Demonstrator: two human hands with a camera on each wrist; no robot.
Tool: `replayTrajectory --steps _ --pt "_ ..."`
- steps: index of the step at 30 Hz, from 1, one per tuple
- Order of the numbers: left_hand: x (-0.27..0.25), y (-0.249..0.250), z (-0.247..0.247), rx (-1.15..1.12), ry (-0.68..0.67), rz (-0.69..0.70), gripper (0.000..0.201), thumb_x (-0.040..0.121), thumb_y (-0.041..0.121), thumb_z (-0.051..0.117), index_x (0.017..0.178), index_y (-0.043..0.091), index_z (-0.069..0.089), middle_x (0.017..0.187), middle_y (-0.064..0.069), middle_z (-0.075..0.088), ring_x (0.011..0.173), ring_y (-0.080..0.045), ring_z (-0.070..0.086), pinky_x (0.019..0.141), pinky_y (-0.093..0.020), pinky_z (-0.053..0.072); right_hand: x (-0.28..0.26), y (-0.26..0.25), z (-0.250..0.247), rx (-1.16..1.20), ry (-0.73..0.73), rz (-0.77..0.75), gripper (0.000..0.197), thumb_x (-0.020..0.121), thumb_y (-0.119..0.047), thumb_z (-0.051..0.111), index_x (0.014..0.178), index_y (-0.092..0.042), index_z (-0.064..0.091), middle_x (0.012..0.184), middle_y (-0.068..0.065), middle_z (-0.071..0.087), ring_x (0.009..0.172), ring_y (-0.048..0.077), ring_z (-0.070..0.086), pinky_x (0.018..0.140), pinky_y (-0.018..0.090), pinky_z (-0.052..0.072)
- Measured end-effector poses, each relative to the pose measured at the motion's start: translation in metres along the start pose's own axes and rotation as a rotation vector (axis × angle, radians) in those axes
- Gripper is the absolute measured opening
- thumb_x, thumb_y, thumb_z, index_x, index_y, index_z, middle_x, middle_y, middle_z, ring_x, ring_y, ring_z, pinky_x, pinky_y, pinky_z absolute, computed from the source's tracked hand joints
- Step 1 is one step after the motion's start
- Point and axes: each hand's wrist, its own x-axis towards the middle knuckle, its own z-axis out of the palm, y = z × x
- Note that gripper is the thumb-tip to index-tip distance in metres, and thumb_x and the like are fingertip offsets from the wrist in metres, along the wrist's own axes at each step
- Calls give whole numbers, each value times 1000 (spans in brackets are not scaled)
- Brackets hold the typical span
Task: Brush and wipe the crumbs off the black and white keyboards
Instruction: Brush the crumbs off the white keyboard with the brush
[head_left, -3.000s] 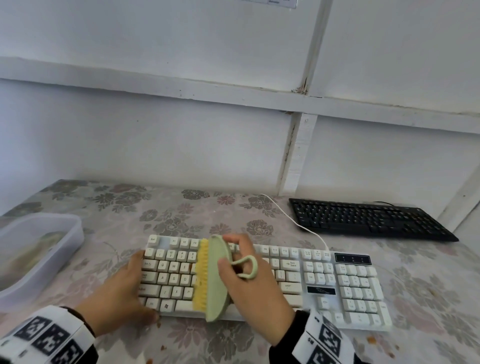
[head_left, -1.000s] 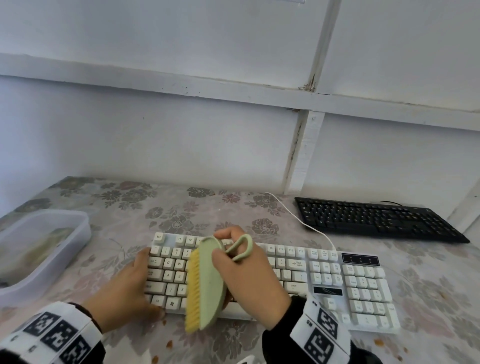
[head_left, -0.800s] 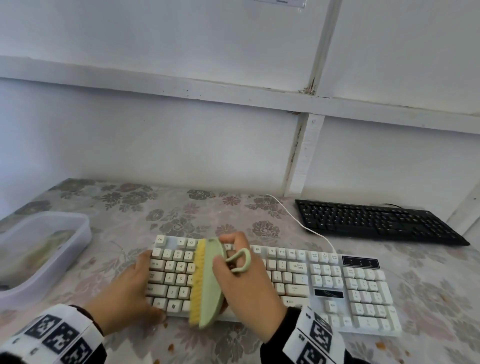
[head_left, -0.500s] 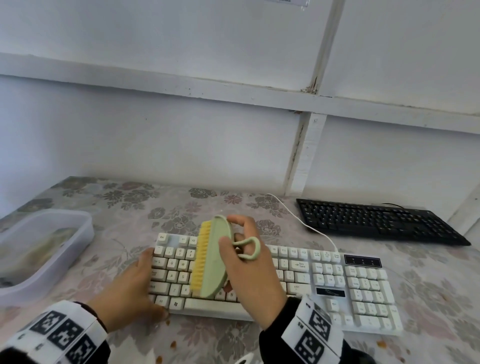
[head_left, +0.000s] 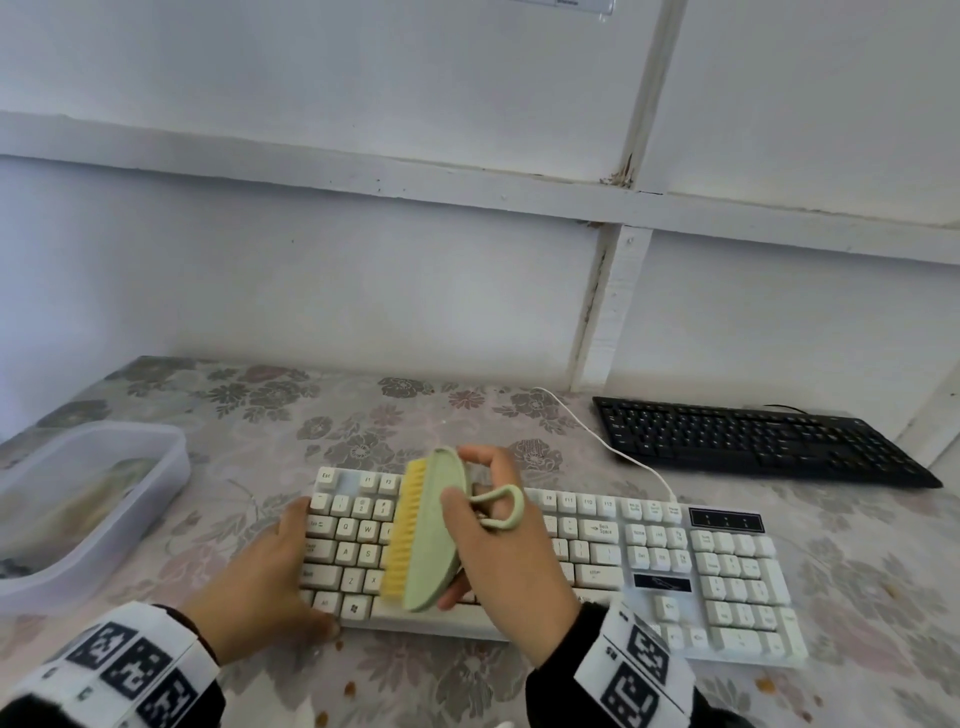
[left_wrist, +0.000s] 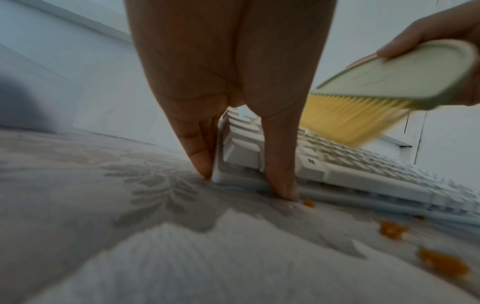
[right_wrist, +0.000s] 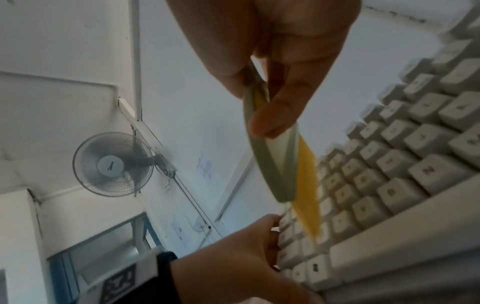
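Observation:
The white keyboard (head_left: 727, 571) lies in front of me on the flowered table. My left hand (head_left: 280, 571) braces its front left corner: straight fingers (left_wrist: 200, 148) press the left edge and the thumb rests on the front edge. My right hand (head_left: 488, 551) grips a pale green brush (head_left: 431, 540) with yellow bristles (left_wrist: 348, 121), tilted over the left letter keys (right_wrist: 389, 160), bristles facing left. In the left wrist view the bristles hang just above the keys. The black keyboard (head_left: 753, 441) sits at the back right, untouched.
Orange crumbs (left_wrist: 441, 265) lie on the tablecloth in front of the white keyboard, with more crumbs (head_left: 768, 685) near its right end. A clear plastic container (head_left: 88, 499) stands at the left. The white cable (head_left: 613, 447) runs toward the wall. A wall fan (right_wrist: 111, 164) hangs overhead.
The brush went from the keyboard's front edge up to its back row and has come down again over the left keys. My left hand has stayed on the corner.

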Motion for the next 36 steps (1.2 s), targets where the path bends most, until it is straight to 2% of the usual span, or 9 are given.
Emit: replayTrajectory --steps 5,9,12,16,19,25,30,33,36 --pt "0 2 0 0 2 -11 104 55 28 81 134 23 14 116 8 44 104 -8 46 82 -15 36 1 3 0 -141 -187 66 17 93 -23 45 107 -32 46 99 23 63 62 25 54 45 29 49" --pt "-1 3 -1 2 1 -8 104 57 28 81 135 24 12 114 10 43 103 -6 46 81 -13 37 3 -6 -4 -39 -110 30 13 96 -21 43 106 -28 48 84 17 60 53 21 56 39 24 47" --pt "-1 3 0 -5 -8 -13 105 56 30 81 135 24 11 117 9 43 105 -7 46 85 -15 38 0 -1 1 -51 -76 -7 14 97 -22 43 108 -29 44 92 17 64 57 22 60 42 27 51" --pt "0 1 0 -19 -2 -8 102 56 28 81 133 25 14 112 11 44 101 -5 47 78 -13 37 0 -2 2 -136 -181 35 17 96 -23 43 112 -27 42 92 14 61 57 19 56 41 26 49" --pt "-1 0 0 -32 -3 0 101 55 29 81 132 27 15 110 14 44 99 -4 48 74 -12 39 5 -11 1 -50 -112 1 13 97 -21 43 109 -25 45 96 19 62 51 19 58 39 22 46" --pt "0 1 -1 -32 -1 2 100 55 30 81 131 28 16 109 15 45 98 -3 48 73 -12 38 7 1 14 -68 -75 -52 18 98 -23 42 113 -32 39 100 16 64 69 38 67 48 33 56" --pt "0 -1 0 -12 -12 -35 104 56 30 81 135 26 12 113 11 45 101 -5 48 79 -14 37 5 4 11 -149 -201 17 18 94 -23 43 110 -30 43 73 7 56 55 20 49 54 39 49" --pt "0 1 -1 2 -13 -39 106 58 30 80 137 25 9 115 9 44 103 -6 47 81 -15 38 7 -4 9 -123 -173 8 15 95 -22 42 109 -27 45 90 17 62 58 22 54 46 29 48" --pt "-1 4 -2 -8 -20 -25 102 59 28 80 134 26 11 112 12 44 99 -3 47 71 -10 38 7 -5 11 -25 -71 -45 18 98 -22 41 113 -31 42 95 12 64 56 26 64 41 23 49"
